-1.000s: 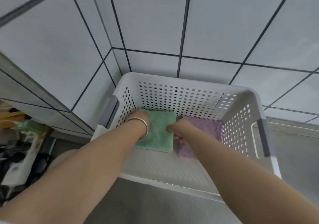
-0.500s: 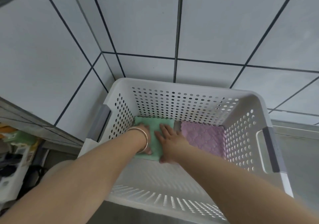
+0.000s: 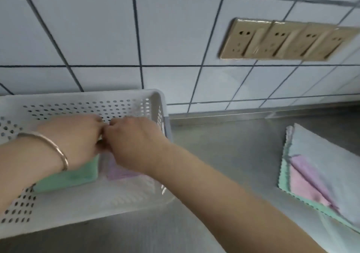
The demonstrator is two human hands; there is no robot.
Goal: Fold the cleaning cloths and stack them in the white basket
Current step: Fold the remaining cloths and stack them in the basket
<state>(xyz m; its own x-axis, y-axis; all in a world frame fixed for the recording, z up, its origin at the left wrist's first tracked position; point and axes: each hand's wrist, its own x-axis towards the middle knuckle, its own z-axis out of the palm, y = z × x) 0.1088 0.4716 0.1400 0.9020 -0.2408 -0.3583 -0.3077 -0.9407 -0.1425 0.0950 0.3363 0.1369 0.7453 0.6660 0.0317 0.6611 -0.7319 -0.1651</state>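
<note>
At nine o'clock, the white basket [image 3: 120, 98] holds a folded green cloth [image 3: 68, 178] beside a folded purple cloth [image 3: 118, 172]. Left hand [image 3: 76, 137] and right hand [image 3: 134, 141] meet above them; grip on either cloth cannot be told. At three o'clock, unfolded cloths [image 3: 319, 167] lie stacked on the steel counter [image 3: 224, 155].

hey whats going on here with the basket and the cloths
A person is putting folded cleaning cloths away in a white basket on a steel counter. Both hands are down inside it: the left hand is over a folded green cloth, the right hand over a folded purple cloth beside it. The fingertips meet between them; what they grip is blurred. To the right, a pile of unfolded cloths lies on the counter, waiting.
</note>
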